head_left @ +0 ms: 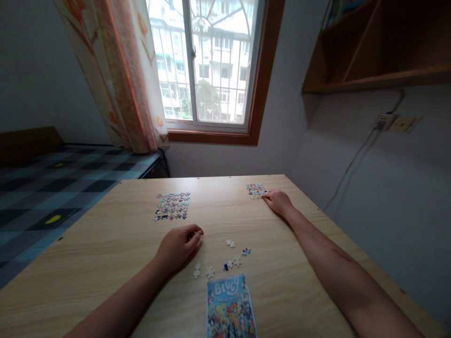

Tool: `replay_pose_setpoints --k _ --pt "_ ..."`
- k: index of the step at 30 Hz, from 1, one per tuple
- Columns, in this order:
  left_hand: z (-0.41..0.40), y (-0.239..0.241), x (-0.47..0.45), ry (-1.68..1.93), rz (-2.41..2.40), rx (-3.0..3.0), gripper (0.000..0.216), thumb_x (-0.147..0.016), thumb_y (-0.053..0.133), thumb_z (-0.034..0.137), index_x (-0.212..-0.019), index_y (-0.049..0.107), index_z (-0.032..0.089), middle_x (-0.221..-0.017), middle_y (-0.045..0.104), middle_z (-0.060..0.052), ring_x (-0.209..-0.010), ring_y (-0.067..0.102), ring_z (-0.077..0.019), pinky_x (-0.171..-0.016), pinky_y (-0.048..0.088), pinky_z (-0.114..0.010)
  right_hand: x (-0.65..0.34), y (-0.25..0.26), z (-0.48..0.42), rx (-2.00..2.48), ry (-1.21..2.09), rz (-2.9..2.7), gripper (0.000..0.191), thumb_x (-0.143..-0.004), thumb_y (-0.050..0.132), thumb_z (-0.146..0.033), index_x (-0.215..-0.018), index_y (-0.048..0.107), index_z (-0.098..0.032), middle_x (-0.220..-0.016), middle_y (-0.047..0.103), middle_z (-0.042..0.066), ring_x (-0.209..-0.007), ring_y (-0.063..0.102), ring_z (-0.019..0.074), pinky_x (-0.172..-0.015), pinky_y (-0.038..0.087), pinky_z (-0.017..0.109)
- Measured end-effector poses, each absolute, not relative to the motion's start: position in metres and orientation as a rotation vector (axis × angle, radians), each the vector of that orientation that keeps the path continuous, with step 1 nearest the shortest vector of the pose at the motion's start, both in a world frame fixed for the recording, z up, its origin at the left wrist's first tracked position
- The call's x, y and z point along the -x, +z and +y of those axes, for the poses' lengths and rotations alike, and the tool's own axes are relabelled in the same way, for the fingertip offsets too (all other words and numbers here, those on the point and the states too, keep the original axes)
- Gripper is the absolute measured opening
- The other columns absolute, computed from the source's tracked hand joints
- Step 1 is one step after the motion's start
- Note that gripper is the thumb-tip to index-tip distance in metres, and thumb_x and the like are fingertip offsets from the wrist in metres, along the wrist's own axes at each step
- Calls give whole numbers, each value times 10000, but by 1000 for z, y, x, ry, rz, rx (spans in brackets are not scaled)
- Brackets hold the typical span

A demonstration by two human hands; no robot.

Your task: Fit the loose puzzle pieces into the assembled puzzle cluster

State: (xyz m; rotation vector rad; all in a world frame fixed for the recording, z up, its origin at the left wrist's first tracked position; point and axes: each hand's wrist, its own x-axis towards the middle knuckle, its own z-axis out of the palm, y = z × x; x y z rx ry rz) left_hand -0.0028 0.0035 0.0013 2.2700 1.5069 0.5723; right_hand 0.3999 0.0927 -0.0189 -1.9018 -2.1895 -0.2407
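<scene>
Wooden desk (105, 244) under window (211, 61). Left hand (179, 245) curled, contents unclear, beside loose puzzle pieces (230, 243). Right hand (279, 201) open, fingertips touching small piece grid (255, 189). Seemingly sorting; small flat pieces need fingertip pinch.

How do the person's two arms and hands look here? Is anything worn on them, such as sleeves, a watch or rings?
Both arms are bare as far as the picture shows: no sleeve covers the left forearm or the right forearm. The left hand and the right hand wear no gloves, and no watch, bracelet or ring is visible. The right forearm has a faint long mark.
</scene>
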Motion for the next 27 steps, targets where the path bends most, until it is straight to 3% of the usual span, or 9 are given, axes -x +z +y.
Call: replay_pose_setpoints --k 14,20,23,27 --pt "0 5 0 575 1512 -2255 271 -877 499 356 -866 736 226 -809 764 -38 -735 671 -200 -673 420 -299 -394 -11 87 1732 -250 -2112 268 -968 542 -263 -1051 789 -200 -1028 736 95 -1005 611 218 -958 427 311" --pt "-1 5 0 564 1535 -2252 274 -884 500 351 -879 742 221 -807 761 -38 -730 663 -192 -662 400 -286 -343 11 67 1212 290 -2458 152 -888 660 -238 -933 802 -211 -817 714 37 -731 617 134 -730 452 236" --pt "-1 6 0 563 1531 -2253 271 -885 501 348 -884 740 220 -815 761 -40 -737 663 -194 -659 395 -285 -305 24 45 935 552 -2648 164 -873 705 -308 -987 796 -232 -833 706 16 -716 620 110 -672 428 206" --pt "-1 6 -1 559 1514 -2254 269 -884 498 346 -874 735 217 -816 759 -43 -737 662 -194 -669 402 -288 -270 30 20 912 520 -2797 229 -810 758 -317 -1028 791 -254 -840 715 5 -723 612 115 -638 390 207"
